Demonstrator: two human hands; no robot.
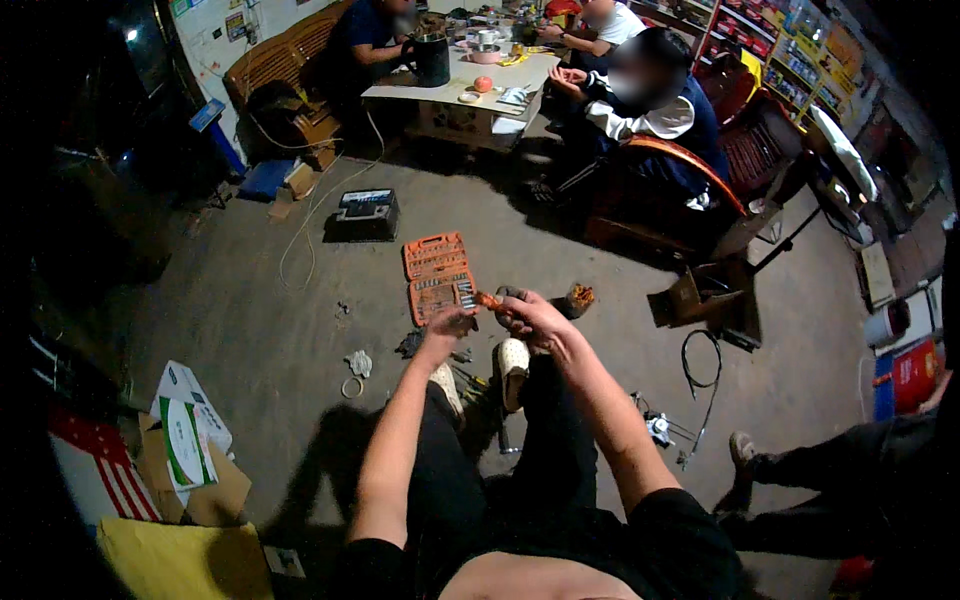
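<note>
In front of my knees, my right hand [527, 312] is closed, its thumb and fingers gripping a small orange piece [487, 300] whose kind I cannot make out. Dark smudges mark the fingers. Close by on the left, my left hand [450, 326] has its fingers curled together; whatever they may hold is too small to see. Just beyond it an orange socket set case [437, 262] lies unfolded on the floor, with rows of metal bits and sockets inside. An orange-topped container [580, 296] stands to the right of my right hand.
A car battery [364, 215] sits beyond the case. Loose tools lie around my shoes [513, 372]. A black cable [703, 365] and a cardboard box [710, 295] are on the right. People sit around a table [455, 85] at the back; another person's leg [810, 465] reaches in at right.
</note>
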